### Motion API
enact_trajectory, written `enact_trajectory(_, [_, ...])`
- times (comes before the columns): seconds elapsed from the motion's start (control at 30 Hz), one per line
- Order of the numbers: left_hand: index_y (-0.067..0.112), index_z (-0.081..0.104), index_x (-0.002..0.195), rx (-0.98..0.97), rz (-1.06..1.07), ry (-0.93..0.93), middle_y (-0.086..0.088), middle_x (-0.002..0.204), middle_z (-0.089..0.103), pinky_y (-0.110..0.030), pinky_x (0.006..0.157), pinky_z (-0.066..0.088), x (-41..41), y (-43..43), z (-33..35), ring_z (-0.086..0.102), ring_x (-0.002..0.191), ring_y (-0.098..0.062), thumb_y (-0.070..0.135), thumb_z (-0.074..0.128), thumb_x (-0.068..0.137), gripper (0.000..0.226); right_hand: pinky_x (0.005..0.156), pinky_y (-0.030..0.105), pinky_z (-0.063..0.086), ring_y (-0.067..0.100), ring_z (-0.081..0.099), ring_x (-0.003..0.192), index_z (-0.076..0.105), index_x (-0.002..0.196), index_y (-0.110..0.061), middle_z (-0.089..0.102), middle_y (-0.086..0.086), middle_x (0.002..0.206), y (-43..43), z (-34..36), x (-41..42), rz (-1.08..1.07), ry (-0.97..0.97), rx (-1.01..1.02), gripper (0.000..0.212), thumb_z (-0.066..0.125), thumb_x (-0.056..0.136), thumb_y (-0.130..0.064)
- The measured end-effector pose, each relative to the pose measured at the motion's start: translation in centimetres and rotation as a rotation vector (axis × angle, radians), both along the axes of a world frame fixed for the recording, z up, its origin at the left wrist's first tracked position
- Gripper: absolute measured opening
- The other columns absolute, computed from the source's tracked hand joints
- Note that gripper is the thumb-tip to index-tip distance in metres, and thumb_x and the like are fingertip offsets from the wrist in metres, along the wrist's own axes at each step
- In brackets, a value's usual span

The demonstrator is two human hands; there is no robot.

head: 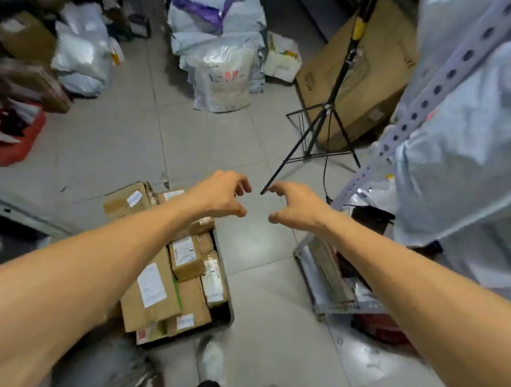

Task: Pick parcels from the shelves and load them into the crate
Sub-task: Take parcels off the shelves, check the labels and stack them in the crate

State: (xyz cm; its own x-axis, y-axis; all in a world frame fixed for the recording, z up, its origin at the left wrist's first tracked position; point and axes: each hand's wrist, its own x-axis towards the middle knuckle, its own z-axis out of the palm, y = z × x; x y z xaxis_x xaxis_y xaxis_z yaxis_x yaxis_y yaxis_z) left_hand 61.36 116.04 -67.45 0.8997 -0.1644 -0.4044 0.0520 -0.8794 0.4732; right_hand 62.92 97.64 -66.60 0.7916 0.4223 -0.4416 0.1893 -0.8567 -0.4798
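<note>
At the far left, a low red plastic container (1, 145) rests on the grey tiled floor (119, 146). Brown cardboard boxes (27, 37) and white plastic mailer bags (81, 59) are stacked behind it.

Left of centre, a dark plastic crate (228, 312) stands on the floor, partly under the left forearm. The crate is filled above its rim with brown cardboard parcels (154, 290) bearing white labels. One labelled parcel sits at the far end; whether it lies inside the crate cannot be determined.

The left hand (222, 196) is extended forward, above the floor just beyond the far end of the crate. Its fingers are loosely curled and released, grasping nothing. Two white shoes (212, 363) appear on the floor at the lower centre, just beside the near end of the crate. A pile of grey and white plastic parcel bags (220, 71) stands at the centre rear.

The right hand (297, 207) is extended level with the left hand, just beside it, with the thumbs facing each other. Its fingers are likewise loosely curled and released, with nothing held.

Right of centre, a black tripod stand (323, 118) stands on the floor, and a large flat brown cardboard carton (372, 79) lies behind it. At the right, a grey perforated metal shelf upright (423, 107) runs diagonally, and pale plastic-wrapped parcels (477, 139) occupy the shelves beside it
</note>
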Motion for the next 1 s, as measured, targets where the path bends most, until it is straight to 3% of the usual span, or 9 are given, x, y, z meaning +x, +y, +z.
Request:
enact_trajectory(0.1, [0.019,0.059,0.123,0.022,-0.133,-0.044,-0.002,0.120,0.062,-0.035,0.091,0.052,-1.9,-3.2,2.4,0.058,0.105,-0.016,0.023,0.077,0.078,0.049,0.091,0.022,0.035,0.021,0.048,0.128,0.038,0.145,-0.012,0.049,0.010,0.142,-3.4,2.5,-3.4,-0.016,-0.053,0.051,0.071,0.069,0.082,-0.019])
enact_trajectory(0.3, [0.017,0.059,0.124,-0.010,-0.316,-0.112,-0.003,0.118,0.064,-0.025,0.083,0.046,-5.8,-7.6,6.2,0.059,0.103,-0.014,0.023,0.077,0.078,0.050,0.100,0.031,0.041,0.021,0.048,0.129,0.044,0.141,-0.011,0.050,0.010,0.142,-9.0,6.1,-10.5,-0.070,-0.123,0.042,0.069,0.070,0.078,-0.021])
enact_trajectory(0.43, [0.018,0.059,0.123,-0.027,-0.443,-0.087,-0.002,0.117,0.062,-0.027,0.085,0.048,-8.4,-10.0,7.3,0.058,0.103,-0.013,0.023,0.077,0.078,0.049,0.098,0.030,0.044,0.025,0.051,0.124,0.044,0.142,-0.010,0.054,0.010,0.134,-12.2,7.9,-15.5,-0.126,-0.129,-0.023,0.069,0.068,0.078,-0.018])
enact_trajectory(0.5, [0.018,0.058,0.124,-0.025,-0.528,-0.082,-0.002,0.117,0.062,-0.029,0.088,0.050,-9.6,-11.3,7.8,0.058,0.103,-0.014,0.024,0.077,0.079,0.049,0.098,0.036,0.047,0.028,0.053,0.118,0.048,0.136,-0.008,0.056,0.013,0.127,-13.9,8.7,-17.7,-0.151,-0.128,-0.065,0.061,0.067,0.079,-0.016])
enact_trajectory(0.6, [0.017,0.060,0.123,-0.039,-0.651,-0.106,-0.003,0.115,0.063,-0.031,0.089,0.052,-11.3,-14.6,8.8,0.060,0.102,-0.015,0.022,0.076,0.079,0.046,0.102,0.035,0.044,0.026,0.051,0.123,0.048,0.138,-0.010,0.055,0.011,0.134,-17.2,9.9,-21.0,-0.204,-0.157,-0.119,0.061,0.065,0.080,-0.019])
enact_trajectory(0.7, [0.015,0.062,0.121,-0.055,-0.779,-0.121,-0.004,0.114,0.066,-0.034,0.091,0.053,-12.7,-19.6,9.8,0.062,0.102,-0.017,0.018,0.074,0.079,0.044,0.095,0.022,0.041,0.020,0.051,0.124,0.047,0.141,-0.014,0.054,0.006,0.138,-21.0,11.0,-24.9,-0.341,-0.202,-0.121,0.065,0.065,0.080,-0.021])
enact_trajectory(0.87, [0.017,0.063,0.120,-0.093,-1.003,-0.119,-0.002,0.112,0.067,-0.036,0.091,0.053,-16.2,-30.5,11.1,0.063,0.102,-0.018,0.021,0.075,0.079,0.043,0.097,0.043,0.047,0.029,0.055,0.117,0.053,0.133,-0.010,0.059,0.011,0.128,-28.8,11.9,-32.7,-0.584,-0.185,-0.188,0.057,0.067,0.080,-0.026])
enact_trajectory(1.0, [0.015,0.062,0.120,-0.128,-1.192,-0.108,-0.003,0.112,0.067,-0.034,0.090,0.053,-20.5,-40.3,11.6,0.063,0.103,-0.018,0.024,0.076,0.078,0.045,0.098,0.031,0.044,0.024,0.055,0.120,0.053,0.135,-0.013,0.060,0.007,0.131,-35.2,12.7,-40.5,-0.815,-0.220,-0.203,0.059,0.067,0.082,-0.035])
